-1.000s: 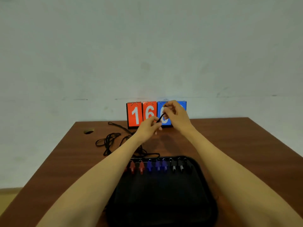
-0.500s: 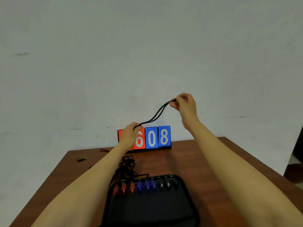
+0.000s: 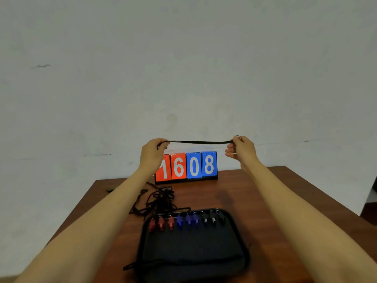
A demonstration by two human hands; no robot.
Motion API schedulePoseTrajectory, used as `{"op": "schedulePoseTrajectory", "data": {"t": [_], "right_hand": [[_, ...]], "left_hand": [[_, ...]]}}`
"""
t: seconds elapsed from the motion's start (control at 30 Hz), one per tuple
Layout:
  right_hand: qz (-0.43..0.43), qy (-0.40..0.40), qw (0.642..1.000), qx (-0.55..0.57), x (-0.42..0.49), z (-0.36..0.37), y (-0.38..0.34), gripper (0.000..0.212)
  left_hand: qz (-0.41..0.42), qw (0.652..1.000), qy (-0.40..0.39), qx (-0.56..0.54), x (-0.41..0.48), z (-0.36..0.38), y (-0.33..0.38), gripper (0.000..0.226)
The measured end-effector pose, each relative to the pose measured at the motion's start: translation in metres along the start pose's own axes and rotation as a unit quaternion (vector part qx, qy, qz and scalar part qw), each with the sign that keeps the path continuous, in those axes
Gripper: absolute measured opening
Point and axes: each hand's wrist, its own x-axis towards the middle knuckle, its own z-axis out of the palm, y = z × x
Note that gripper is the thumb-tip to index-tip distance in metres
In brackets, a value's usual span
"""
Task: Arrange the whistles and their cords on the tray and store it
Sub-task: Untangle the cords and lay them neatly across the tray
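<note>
Head view: left hand point(image 3: 152, 152) and right hand point(image 3: 240, 149) fingers pinch a cord point(image 3: 200, 142) taut, likely straightening it for the tray point(image 3: 242, 260).

Pale scuffed wall point(image 3: 183, 58), brown wooden table point(image 3: 265, 201) (small hole point(image 3: 110, 189) at left), dim light

Whistles point(image 3: 186, 221) in tray point(image 3: 242, 260); cords point(image 3: 161, 198) behind; scoreboard point(image 3: 186, 166) farthest.

We note dim, flat, diffuse light with a greenish cast on the wall point(image 3: 183, 58), one faint soft shadow on the table point(image 3: 224, 198), the tray point(image 3: 193, 252) crushed near-black, overall softness, and wide-angle stretching toward the lower corners.
</note>
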Motion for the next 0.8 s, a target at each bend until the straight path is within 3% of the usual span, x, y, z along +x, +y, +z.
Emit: {"op": "schedulePoseTrajectory", "data": {"t": [0.2,0.33,0.6,0.8], "right_hand": [[0.092,-0.028,0.993,-0.066,-0.008,-0.022,0.047,0.017],[0.136,-0.055,0.984,-0.099,-0.019,-0.038,0.078,0.017],[0.153,-0.066,0.947,-0.276,-0.049,-0.066,0.131,0.016],[0.166,-0.069,0.922,-0.343,-0.078,-0.08,0.164,0.019]], "left_hand": [[-0.031,0.971,-0.143,0.187,-0.031,-0.006,-0.045,0.026],[-0.053,0.942,-0.179,0.278,-0.06,-0.007,-0.07,0.025],[-0.126,0.956,-0.236,0.119,-0.114,-0.014,-0.084,0.024],[-0.187,0.919,-0.328,0.114,-0.147,-0.015,-0.107,0.021]]}}
